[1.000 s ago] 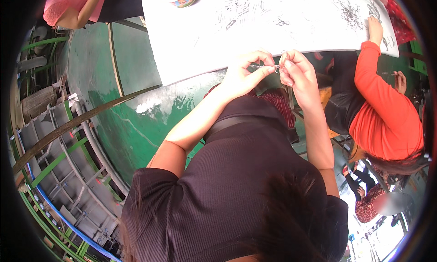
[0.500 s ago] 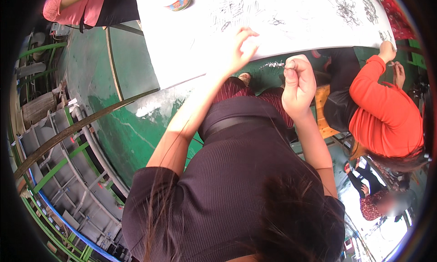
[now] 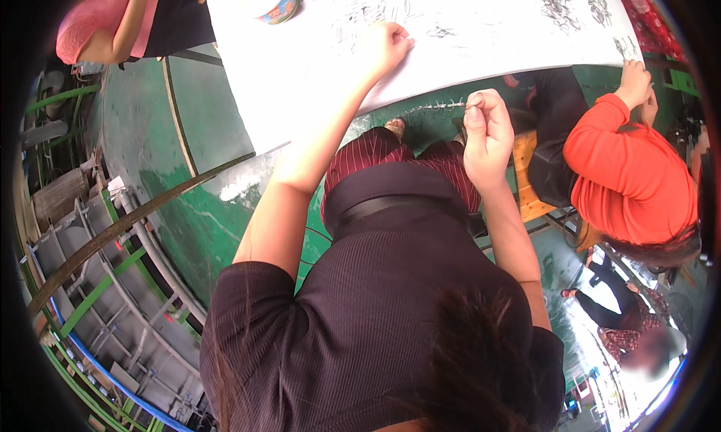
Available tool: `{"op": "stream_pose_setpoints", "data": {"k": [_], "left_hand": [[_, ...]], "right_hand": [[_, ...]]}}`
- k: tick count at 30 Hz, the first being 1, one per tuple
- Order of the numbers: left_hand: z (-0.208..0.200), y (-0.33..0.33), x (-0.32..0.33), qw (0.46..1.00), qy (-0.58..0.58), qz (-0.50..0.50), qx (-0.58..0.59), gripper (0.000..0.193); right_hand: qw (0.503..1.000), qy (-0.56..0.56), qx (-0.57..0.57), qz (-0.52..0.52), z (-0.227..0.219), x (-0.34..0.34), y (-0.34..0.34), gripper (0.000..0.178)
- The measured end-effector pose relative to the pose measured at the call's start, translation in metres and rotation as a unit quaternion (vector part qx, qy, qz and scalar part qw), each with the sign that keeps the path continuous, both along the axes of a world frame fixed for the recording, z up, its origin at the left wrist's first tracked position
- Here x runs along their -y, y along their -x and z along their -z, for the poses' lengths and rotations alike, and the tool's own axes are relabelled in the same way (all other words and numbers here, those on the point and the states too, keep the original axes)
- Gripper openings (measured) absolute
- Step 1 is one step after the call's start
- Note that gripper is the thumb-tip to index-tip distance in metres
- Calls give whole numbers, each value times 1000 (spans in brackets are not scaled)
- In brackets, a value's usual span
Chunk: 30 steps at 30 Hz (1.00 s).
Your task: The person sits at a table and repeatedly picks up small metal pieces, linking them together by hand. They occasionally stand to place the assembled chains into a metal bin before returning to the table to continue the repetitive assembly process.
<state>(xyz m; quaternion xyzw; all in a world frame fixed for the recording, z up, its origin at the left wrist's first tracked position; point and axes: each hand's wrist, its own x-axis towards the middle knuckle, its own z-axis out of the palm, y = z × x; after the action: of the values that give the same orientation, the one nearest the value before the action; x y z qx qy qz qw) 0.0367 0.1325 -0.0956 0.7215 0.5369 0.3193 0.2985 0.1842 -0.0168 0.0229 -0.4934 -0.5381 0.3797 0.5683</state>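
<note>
A: In the head view, where are we finding the piece in hand?

B: We are seeing a thin, silvery, jagged strand point(image 3: 441, 105), apparently metal, pointing leftward from the bare right hand point(image 3: 490, 135). It is hanging over the green floor point(image 3: 199, 244), just outside the near edge of the white, flat-topped table point(image 3: 263, 87). Thumb and forefinger are pressing together, pinching the strand's right end.

A: Why are we seeing it held like that?

B: We are guessing that an end grip is leaving the rest of its length free, while holding it off the tabletop is keeping it from snagging.

A: And the bare left hand point(image 3: 384, 49)?

B: It is hovering above or resting on the table, fingers curling inward, thumb and forefinger tips lying close together. Glare is washing out that patch, so we are not telling whether anything is between them. Dark, thin, wire-like pieces point(image 3: 441, 32) are lying just beside it; their loose spread is probably keeping them from knotting.

A: Any containers?

B: A round white tub with a colourful blue band point(image 3: 279, 9) is standing farther left, probably clear of the forearms. More wire-like pieces are lying beside it, but we are not making out its contents.
</note>
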Motion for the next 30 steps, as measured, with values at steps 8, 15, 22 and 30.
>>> {"op": "stream_pose_setpoints", "data": {"k": [8,15,22,30], "left_hand": [[-66,12,50,895,231,-28,381,17],[-83,-2,83,791,232,-9,567,21],[-92,-12,89,761,274,14,588,15],[-80,-5,92,825,283,14,489,22]], "right_hand": [[994,-21,103,-21,7,-12,1,4],[993,19,106,-46,5,-18,7,3],[994,32,100,-39,1,-19,9,4],[988,23,147,-37,-3,-17,14,5]]}}
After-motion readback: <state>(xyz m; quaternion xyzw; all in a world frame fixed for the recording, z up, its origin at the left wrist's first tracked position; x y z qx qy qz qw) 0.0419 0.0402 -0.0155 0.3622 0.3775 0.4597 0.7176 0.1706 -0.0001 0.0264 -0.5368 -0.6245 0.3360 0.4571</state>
